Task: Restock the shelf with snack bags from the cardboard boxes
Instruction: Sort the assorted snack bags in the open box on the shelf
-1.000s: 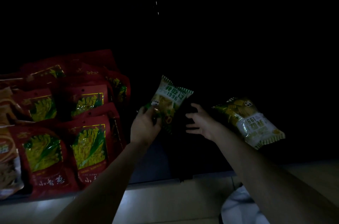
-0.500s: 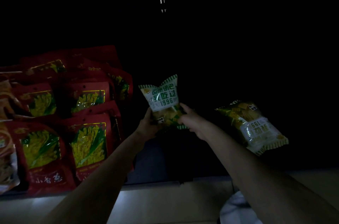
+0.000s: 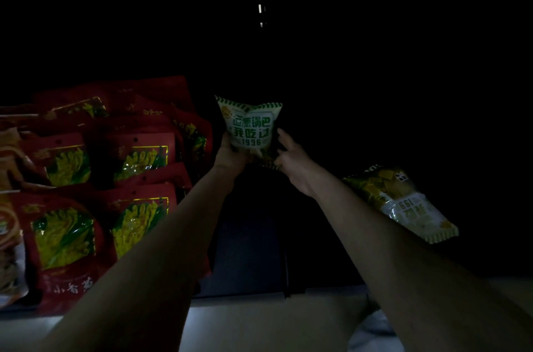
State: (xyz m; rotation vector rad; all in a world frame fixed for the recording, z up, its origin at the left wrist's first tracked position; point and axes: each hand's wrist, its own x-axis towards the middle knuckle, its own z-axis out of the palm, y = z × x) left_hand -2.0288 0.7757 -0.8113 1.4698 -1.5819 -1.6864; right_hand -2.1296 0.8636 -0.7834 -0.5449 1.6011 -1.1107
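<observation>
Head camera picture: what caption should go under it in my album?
Both hands, left and right, hold a green-and-white snack bag upright beside red bags.

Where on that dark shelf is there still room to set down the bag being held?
The dark stretch between the red bags and the lying green-and-white bag looks free, below the held bag that the left hand and right hand grip. The left side is crowded with overlapping red bags.

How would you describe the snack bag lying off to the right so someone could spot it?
Start at the stacked red bags on the left, then pass the upright green-and-white bag held in both hands. Farther right lies the loose bag, untouched, tilted, its print upside down.
</observation>
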